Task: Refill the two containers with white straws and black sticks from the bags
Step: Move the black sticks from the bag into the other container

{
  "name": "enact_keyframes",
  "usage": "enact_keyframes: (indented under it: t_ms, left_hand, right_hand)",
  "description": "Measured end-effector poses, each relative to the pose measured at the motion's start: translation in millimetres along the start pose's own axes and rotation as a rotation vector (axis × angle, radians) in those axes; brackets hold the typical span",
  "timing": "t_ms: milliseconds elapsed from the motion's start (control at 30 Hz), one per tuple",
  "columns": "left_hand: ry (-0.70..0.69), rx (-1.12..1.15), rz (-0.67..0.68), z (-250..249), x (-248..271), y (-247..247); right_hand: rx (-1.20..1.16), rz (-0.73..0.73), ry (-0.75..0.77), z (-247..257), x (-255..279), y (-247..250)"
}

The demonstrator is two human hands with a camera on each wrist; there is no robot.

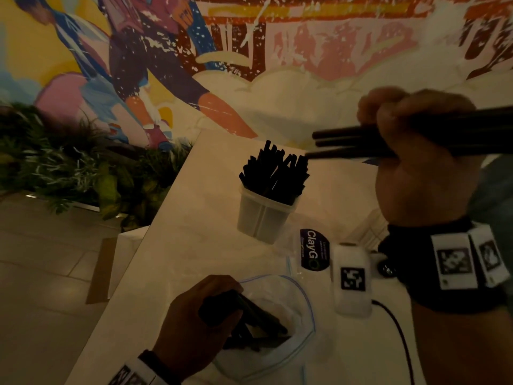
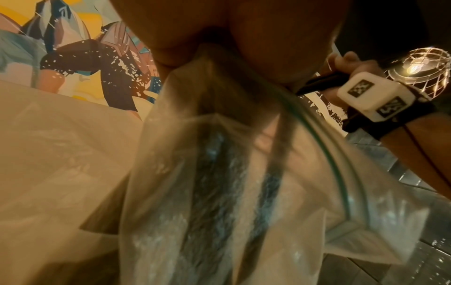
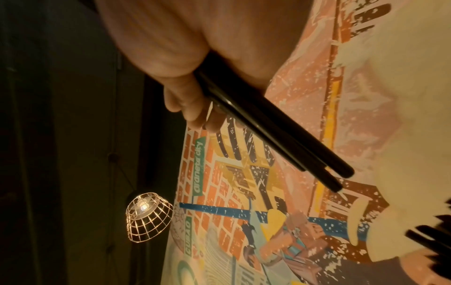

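The person's right hand [image 1: 422,162], at about two o'clock in the head view, grips a bundle of three black sticks [image 1: 352,144] held level, tips just beside the container [image 1: 265,215] at the table's centre, which already bristles with black sticks. The left hand [image 1: 194,320], at six o'clock, is curled round more sticks inside the open clear bag [image 1: 299,329]. One container and one bag show; no white straws appear, so that half looks undone.
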State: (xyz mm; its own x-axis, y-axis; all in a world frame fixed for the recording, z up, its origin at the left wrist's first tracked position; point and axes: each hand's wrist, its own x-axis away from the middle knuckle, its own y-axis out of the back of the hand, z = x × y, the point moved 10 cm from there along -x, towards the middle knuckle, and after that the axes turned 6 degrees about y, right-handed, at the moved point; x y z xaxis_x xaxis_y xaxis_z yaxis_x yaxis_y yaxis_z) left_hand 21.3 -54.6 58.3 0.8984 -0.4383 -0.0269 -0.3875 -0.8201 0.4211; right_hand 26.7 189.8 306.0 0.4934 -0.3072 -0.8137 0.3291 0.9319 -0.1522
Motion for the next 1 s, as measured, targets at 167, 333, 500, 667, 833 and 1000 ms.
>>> enact_keyframes:
  t_ms: [167, 333, 500, 667, 833, 1000]
  left_hand:
    - [0.01, 0.014, 0.01, 3.2, -1.4, -1.2]
    - [0.014, -0.008, 0.016, 5.6, -4.8, -1.6]
    - [0.019, -0.031, 0.024, 5.9, -6.1, -1.0]
    - [0.022, -0.034, 0.015, 7.3, -6.7, -1.4]
    - [0.029, -0.012, 0.029, 7.2, -7.9, -1.8]
    - [0.023, 0.002, 0.017, 7.1, -5.1, -0.3]
  right_hand:
    - [0.071, -0.012, 0.007, -35.6, -20.4, -24.5]
    - [0.14, -0.021, -0.235, -107.5, 7.8, -40.6]
    - [0.275, -0.008, -0.375, -147.3, 29.1, -26.4]
    - [0.275, -0.125, -0.337, -142.2, 19.3, -5.3]
    - [0.242, -0.113, -0.337, -136.9, 21.9, -9.3]
    - [0.156, -0.136, -0.313, -132.0, 9.3, -10.3]
